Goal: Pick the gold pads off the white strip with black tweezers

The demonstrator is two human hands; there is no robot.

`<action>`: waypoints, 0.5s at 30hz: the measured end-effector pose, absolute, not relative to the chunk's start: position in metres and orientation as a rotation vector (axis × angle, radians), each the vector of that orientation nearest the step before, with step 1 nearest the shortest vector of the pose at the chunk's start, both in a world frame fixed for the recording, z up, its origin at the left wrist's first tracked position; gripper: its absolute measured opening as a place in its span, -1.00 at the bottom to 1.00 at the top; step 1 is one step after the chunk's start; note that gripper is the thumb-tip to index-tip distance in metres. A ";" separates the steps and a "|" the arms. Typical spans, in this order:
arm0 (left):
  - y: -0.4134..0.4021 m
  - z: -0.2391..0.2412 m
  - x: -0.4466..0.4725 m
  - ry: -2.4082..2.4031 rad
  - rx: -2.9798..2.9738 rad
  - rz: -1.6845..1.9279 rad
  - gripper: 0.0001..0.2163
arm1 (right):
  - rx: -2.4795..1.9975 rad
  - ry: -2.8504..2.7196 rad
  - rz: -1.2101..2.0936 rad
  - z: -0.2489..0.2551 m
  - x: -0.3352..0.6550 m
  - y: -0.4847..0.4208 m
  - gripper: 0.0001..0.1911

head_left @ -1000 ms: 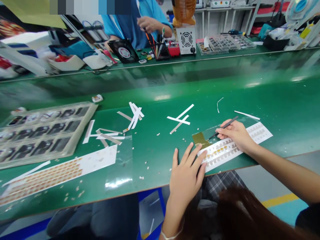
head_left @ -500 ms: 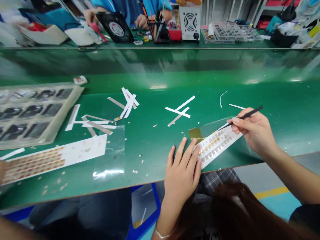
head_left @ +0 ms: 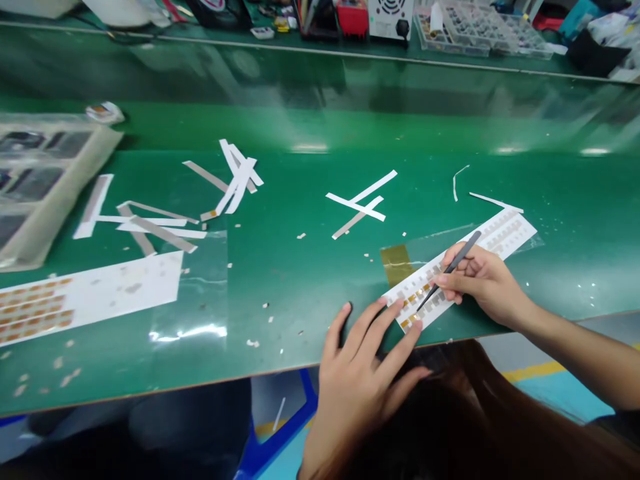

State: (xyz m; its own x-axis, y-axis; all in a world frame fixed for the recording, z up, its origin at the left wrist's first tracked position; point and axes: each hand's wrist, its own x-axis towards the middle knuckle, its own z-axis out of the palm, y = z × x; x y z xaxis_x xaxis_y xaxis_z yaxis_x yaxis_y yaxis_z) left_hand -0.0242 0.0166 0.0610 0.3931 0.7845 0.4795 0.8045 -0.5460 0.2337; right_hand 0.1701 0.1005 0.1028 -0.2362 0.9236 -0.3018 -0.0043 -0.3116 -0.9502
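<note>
Left hand (head_left: 363, 363): lying flat, fingers spread, pinning the sheet's (head_left: 505, 235) near end at the bench's (head_left: 320, 267) front edge.
Right hand (head_left: 480, 280): gripping tweezers (head_left: 450, 269), tip touching a sheet patch.
Progress: judged midway; many patches remaining, some cells looking bare.
Done: peeled strips (head_left: 360, 203) lying mid-bench.

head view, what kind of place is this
Most likely an electronics assembly line. A long green bench holds a sticker sheet worked with tweezers in the right hand, a parts tray, and compartment trays behind.
</note>
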 end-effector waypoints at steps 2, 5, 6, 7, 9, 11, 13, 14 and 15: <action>0.017 0.061 -0.024 -1.488 -2.585 -0.876 -0.67 | -1.306 -1.212 1.639 0.103 0.170 0.102 -0.68; 0.017 0.061 -0.024 -1.485 -2.575 -0.880 -0.67 | -1.327 -1.238 1.662 0.104 0.169 0.104 -0.69; 0.018 0.061 -0.023 -1.486 -2.571 -0.882 -0.68 | -1.333 -1.237 1.671 0.104 0.169 0.104 -0.69; 0.018 0.061 -0.023 -1.489 -2.566 -0.884 -0.68 | -1.338 -1.237 1.677 0.104 0.169 0.105 -0.69; 0.018 0.061 -0.023 -1.498 -2.563 -0.888 -0.69 | -1.342 -1.245 1.677 0.105 0.169 0.105 -0.69; 0.018 0.061 -0.023 -1.502 -2.568 -0.879 -0.70 | -1.333 -1.259 1.676 0.105 0.169 0.106 -0.69; 0.017 0.061 -0.023 -1.504 -2.569 -0.866 -0.70 | -1.325 -1.272 1.679 0.105 0.169 0.105 -0.70; 0.017 0.062 -0.023 -1.504 -2.569 -0.861 -0.70 | -1.324 -1.276 1.680 0.105 0.169 0.105 -0.70; 0.017 0.062 -0.023 -1.506 -2.569 -0.858 -0.70 | -1.322 -1.282 1.684 0.105 0.170 0.106 -0.70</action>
